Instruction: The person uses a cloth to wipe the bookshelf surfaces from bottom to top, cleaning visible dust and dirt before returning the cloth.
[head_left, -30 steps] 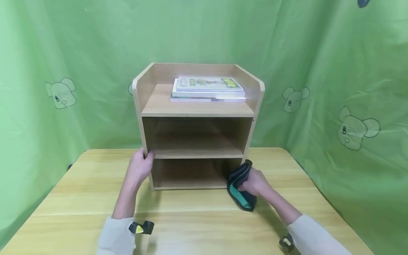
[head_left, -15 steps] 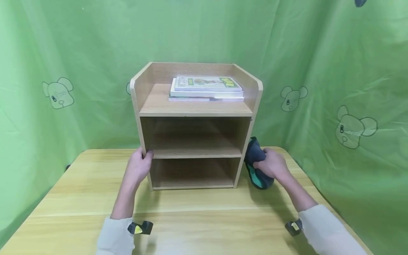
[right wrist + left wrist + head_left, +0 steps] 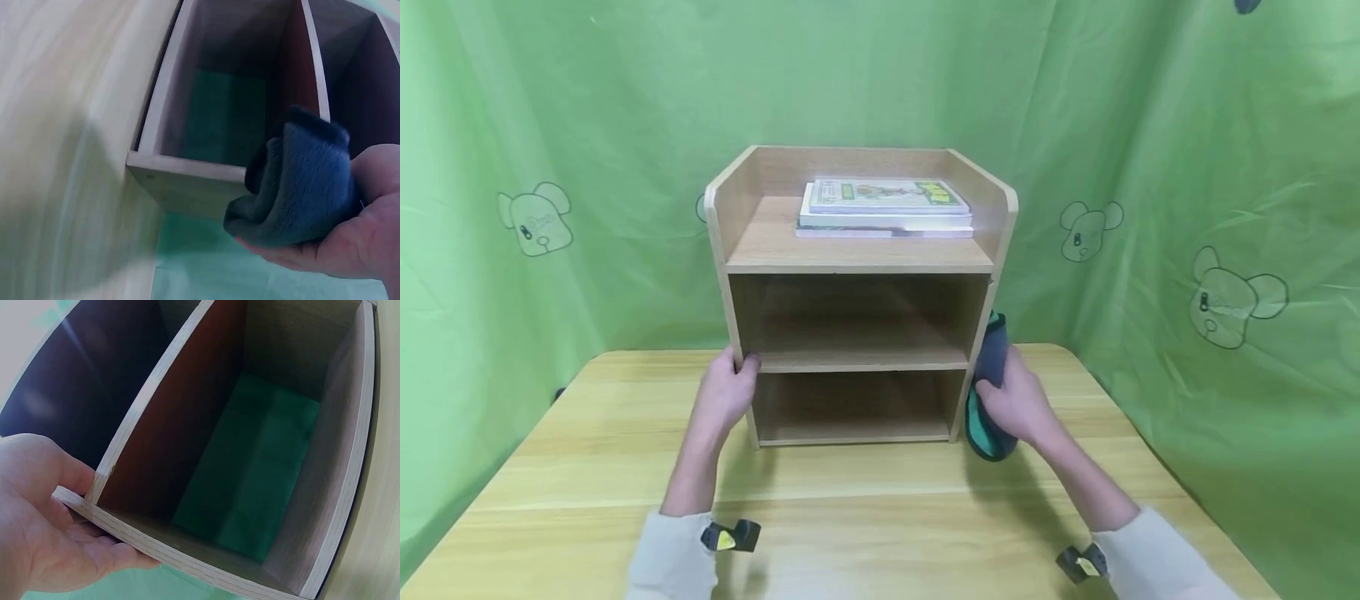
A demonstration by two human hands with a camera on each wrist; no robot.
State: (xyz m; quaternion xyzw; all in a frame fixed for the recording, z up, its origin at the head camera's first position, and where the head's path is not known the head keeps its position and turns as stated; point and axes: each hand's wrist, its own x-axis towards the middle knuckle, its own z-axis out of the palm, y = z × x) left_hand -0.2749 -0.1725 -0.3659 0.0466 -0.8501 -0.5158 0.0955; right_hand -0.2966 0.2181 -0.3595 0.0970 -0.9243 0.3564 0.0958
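Note:
A light wood shelf unit [image 3: 859, 367] with two open compartments stands on the table. My left hand [image 3: 726, 392] grips its left side panel near the middle board; in the left wrist view the thumb lies inside the panel and the fingers [image 3: 128, 556] outside. My right hand [image 3: 1017, 400] holds a folded dark blue cloth [image 3: 992, 358] with a green side against the outside of the right panel. In the right wrist view the cloth [image 3: 306, 187] covers part of that panel's edge, and some of my fingers are hidden behind it.
Several stacked books [image 3: 883, 208] lie on the top shelf. The pale wood table [image 3: 865, 517] extends in front and to both sides. A green curtain [image 3: 1180, 208] with animal outlines hangs behind and at the sides.
My right hand has moved the cloth from the front of the lower right corner to the outer right side, then closer against that panel. My left hand keeps its grip.

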